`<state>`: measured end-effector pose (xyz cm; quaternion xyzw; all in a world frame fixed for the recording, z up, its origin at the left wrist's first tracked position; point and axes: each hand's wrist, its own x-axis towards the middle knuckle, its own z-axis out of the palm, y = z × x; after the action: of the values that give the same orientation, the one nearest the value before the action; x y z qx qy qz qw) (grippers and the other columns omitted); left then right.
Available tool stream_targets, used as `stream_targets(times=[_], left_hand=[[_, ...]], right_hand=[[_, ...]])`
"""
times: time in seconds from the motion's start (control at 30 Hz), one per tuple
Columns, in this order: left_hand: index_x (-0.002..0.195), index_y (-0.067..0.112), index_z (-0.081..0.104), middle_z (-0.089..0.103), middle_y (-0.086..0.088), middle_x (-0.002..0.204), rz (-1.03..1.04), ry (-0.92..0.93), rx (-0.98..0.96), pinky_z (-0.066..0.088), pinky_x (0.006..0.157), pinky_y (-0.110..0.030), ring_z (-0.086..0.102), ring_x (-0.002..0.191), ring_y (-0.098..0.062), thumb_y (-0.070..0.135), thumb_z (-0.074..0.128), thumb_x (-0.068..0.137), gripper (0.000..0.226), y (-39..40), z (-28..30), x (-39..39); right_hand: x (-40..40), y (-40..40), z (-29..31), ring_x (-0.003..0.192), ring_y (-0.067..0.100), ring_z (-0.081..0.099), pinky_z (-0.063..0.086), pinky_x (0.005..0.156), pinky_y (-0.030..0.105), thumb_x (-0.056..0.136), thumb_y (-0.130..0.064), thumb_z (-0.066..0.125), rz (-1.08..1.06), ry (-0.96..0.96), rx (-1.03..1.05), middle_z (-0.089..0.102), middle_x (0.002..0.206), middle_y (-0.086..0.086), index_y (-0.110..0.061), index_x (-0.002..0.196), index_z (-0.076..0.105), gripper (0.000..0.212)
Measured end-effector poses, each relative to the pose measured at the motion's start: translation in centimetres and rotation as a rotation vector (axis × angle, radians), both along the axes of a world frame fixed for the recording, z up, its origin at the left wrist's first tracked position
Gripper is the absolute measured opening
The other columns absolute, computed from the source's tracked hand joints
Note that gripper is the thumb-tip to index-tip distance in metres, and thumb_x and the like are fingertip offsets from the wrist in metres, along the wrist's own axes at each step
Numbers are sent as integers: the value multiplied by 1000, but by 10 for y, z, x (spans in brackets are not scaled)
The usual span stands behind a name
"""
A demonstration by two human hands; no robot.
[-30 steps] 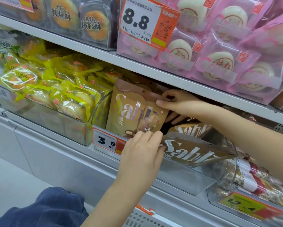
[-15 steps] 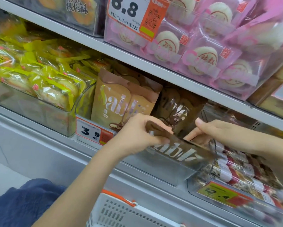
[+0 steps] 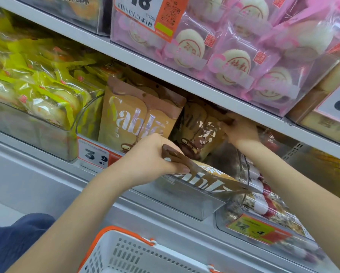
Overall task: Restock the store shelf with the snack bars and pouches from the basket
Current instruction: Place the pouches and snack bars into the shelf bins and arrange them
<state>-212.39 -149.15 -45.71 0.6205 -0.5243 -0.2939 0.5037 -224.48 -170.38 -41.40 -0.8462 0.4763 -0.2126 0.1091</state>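
Currently your left hand (image 3: 145, 160) pinches the brown top seal of a tan Sablé pouch (image 3: 202, 179), thumb under, fingers curled over the edge. That pouch lies nearly flat, tilted across the front lip of the clear acrylic bin (image 3: 194, 201), its base pointing right and not yet down inside. Your right hand (image 3: 239, 129) reaches deep under the upper shelf edge (image 3: 185, 79) and grips the top corner of a standing pouch (image 3: 201, 133), the one printed with a small brown bear; fingers are curled round it, and it leans slightly.

Handling, as a judgement: these pouches look light, with thin glossy film that will slide against each other and buckle if squeezed mid-body. Contents are probably biscuits, so breakable; don't crush the belly. The flat sealed band at the top is the stiffest grab point, and the bottom gusset is what lets it stand. Keep the pinch on the seal, swing the base down first, then let it rest against its neighbour.

Further left, a front pouch (image 3: 137, 117) stands upright, just beside the bear one. A 3.9 price tag (image 3: 95, 154) sits on the rail below it. Yellow-wrapped pastries (image 3: 41, 91) fill the bin to the left; pink-wrapped cakes (image 3: 234, 56) are stacked on the shelf above. The white basket (image 3: 126, 253) with orange rim waits below your arms; its contents are out of view.
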Motion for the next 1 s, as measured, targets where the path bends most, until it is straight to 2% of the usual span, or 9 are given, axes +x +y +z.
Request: stream_targets(times=[0.13,0.27,0.43,0.5,0.6,0.67,0.8,0.93,1.0], left_hand=[[82,31,77,48,18,138,49,-52,-39,35,103,-26,41,126,1,19,82,69,19,-4,1,1],[86,23,79,23,18,154,80,-109,-80,28,109,-26,26,138,-1,16,83,68,20,-5,2,0],[86,25,79,14,25,153,66,-122,-112,29,98,0,29,125,17,14,84,67,22,-4,0,-1],[93,22,78,23,29,148,81,-117,-125,28,90,5,32,116,24,11,84,66,29,-5,-1,0],[124,9,62,45,40,108,41,-74,-83,32,80,8,41,92,35,11,83,65,62,-7,-1,2],[128,6,58,47,37,110,39,-65,-82,34,84,3,44,98,29,10,83,64,69,-10,-3,3],[129,7,57,35,13,148,110,-42,-80,34,104,-17,32,134,3,11,84,63,71,-12,-4,-1],[89,20,78,26,14,154,104,-46,-89,33,111,-32,33,136,-2,13,84,64,26,-9,-1,-3],[84,21,79,29,13,153,103,-37,-79,34,111,-33,35,135,-3,12,83,66,21,-8,-1,-2]], right_hand=[[-31,25,4,78,28,57,49,72,35,91,-23,60,91,192,-288,63,90,7,-15,105,63,17],[-64,54,5,69,17,56,49,70,34,83,-17,69,271,150,-287,60,73,-8,-21,81,62,8],[-74,70,8,77,-2,56,40,67,8,80,-4,69,536,372,-135,66,83,-7,-18,76,64,16],[-80,71,8,85,-4,59,45,72,12,84,-6,66,572,378,-57,67,86,-12,-19,80,63,14],[-79,70,9,86,-5,59,46,74,15,86,-19,66,567,315,30,65,87,-21,-31,92,63,13],[-71,64,5,88,-4,61,49,78,18,87,-24,65,560,305,7,66,95,-22,-36,105,64,22],[-45,38,0,96,16,62,48,84,29,94,-19,55,362,213,-165,67,108,-4,-20,115,66,23],[-20,2,3,107,29,58,46,89,36,99,-26,45,91,190,-230,61,123,8,-17,128,55,32],[-10,-15,2,115,33,53,44,95,41,100,-30,41,24,217,-230,56,130,12,-14,131,51,36]])
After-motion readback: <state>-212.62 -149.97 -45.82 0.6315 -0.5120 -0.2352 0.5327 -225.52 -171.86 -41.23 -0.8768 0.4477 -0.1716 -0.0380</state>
